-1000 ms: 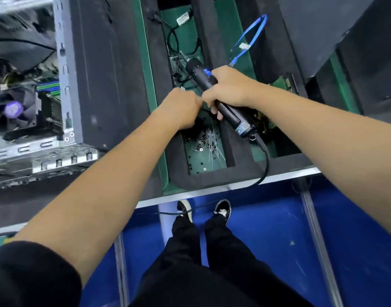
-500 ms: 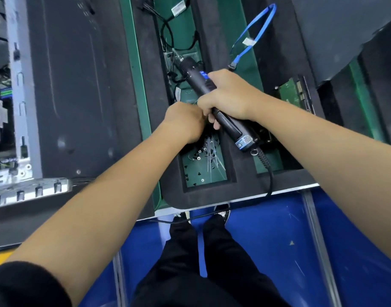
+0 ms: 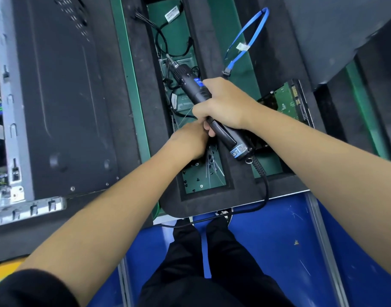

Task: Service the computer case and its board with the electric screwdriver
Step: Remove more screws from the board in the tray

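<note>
My right hand [image 3: 223,103] grips the black electric screwdriver [image 3: 190,83] around its middle, bit pointing up and away over the green tray compartment [image 3: 179,45]. Its blue-labelled rear end [image 3: 240,150] and black cord [image 3: 264,189] trail toward the table edge. My left hand [image 3: 187,140] is curled, knuckles up, over the compartment of loose screws [image 3: 199,180], right under the screwdriver; what its fingers hold is hidden. The computer case [image 3: 57,96] lies at the left, dark side panel up, its open interior at the frame's left edge.
A blue flat cable [image 3: 247,38] lies on the foam divider. A green circuit board drive [image 3: 287,100] sits in the right compartment. Black cables [image 3: 163,41] coil in the far compartment. Below are blue floor [image 3: 278,240] and my legs and shoes.
The view has shifted right, so less of the case interior shows. My left hand has slid nearer along the screw compartment, and the screwdriver stays gripped in my right hand.
</note>
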